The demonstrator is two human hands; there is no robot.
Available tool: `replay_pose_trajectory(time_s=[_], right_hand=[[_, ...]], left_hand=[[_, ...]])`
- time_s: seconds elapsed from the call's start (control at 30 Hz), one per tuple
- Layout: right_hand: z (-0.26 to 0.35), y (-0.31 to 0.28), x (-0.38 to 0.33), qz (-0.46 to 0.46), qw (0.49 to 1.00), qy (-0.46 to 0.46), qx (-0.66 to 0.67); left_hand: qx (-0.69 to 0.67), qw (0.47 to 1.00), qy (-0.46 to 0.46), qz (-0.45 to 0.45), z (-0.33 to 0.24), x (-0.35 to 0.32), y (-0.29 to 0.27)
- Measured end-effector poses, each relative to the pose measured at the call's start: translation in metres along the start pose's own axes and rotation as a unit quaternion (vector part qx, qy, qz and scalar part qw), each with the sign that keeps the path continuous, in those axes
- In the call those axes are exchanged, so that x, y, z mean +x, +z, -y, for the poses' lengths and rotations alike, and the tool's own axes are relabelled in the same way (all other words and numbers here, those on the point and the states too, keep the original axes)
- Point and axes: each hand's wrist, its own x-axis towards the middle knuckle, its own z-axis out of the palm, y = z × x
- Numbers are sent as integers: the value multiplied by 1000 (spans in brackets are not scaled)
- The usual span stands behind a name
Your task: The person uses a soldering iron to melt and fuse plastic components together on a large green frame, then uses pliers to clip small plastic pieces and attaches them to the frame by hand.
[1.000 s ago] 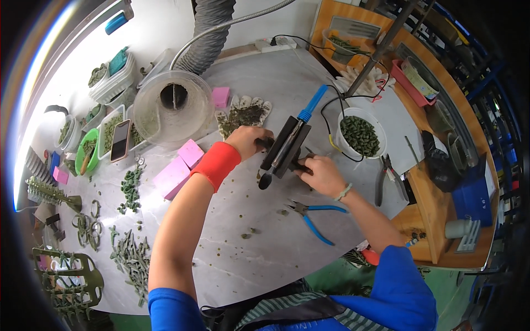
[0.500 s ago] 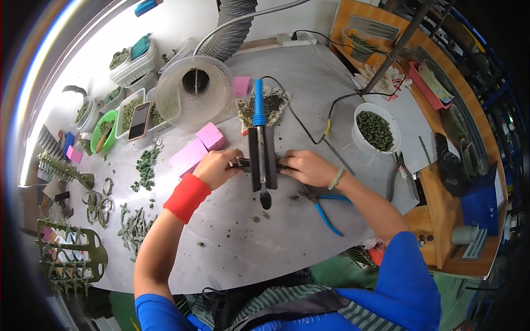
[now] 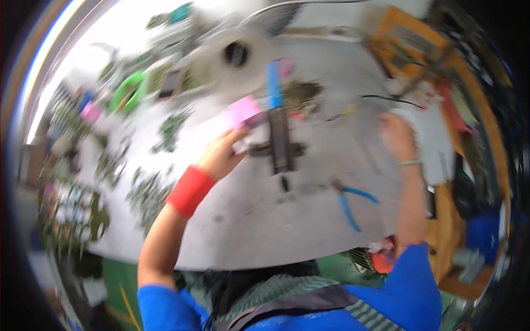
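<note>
My left hand (image 3: 225, 151), below a red wristband, hovers beside the pink block (image 3: 244, 112) with thumb and fingers apart and nothing visible between them. To its right, a blue-handled tool resembling a soldering iron (image 3: 274, 85) lies along a dark metal holder (image 3: 280, 140), its dark tip toward me. Neither hand touches the holder. My right hand (image 3: 398, 135) is at the right side of the table, over the place of the white tub (image 3: 411, 118), which it and the arm partly cover. Motion smears its fingers, so any small thing in them cannot be made out.
Blue-handled pliers (image 3: 351, 207) lie right of the holder. Dark green pieces (image 3: 149, 198) are spread on the left, near a green bowl (image 3: 128, 94) and a phone (image 3: 170, 84). A wide clear funnel (image 3: 234, 69) stands at the back.
Both hands have let go of the dark holder. My right hand has swung right to the white tub; my left has drawn back slightly. The view has shifted and blurred.
</note>
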Motion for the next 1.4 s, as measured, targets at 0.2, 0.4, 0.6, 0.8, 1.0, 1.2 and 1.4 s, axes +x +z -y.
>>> replay_pose_trajectory(time_s=[0.2, 0.4, 0.6, 0.8, 1.0, 1.2, 1.4], right_hand=[[-96, -5, -7, 251, 958, 126, 61], [-86, -8, -10, 239, 964, 117, -20], [-83, -5, -17, 173, 979, 110, -8], [-18, -62, -40, 48, 920, 210, 329], [130, -78, -97, 237, 864, 169, 410], [203, -57, -130, 249, 894, 21, 371], [219, -45, -143, 229, 920, 6, 317]], left_hand=[[22, 986, -102, -132, 13, -89, -88], [119, 968, -191, -115, 15, -196, -94], [232, 953, -144, -135, 23, -205, -56], [168, 897, -291, -288, 58, -210, -84], [157, 931, -202, -261, 70, -204, -79], [115, 891, -280, -339, 105, -213, -138], [133, 879, -343, -303, 157, -216, -174]])
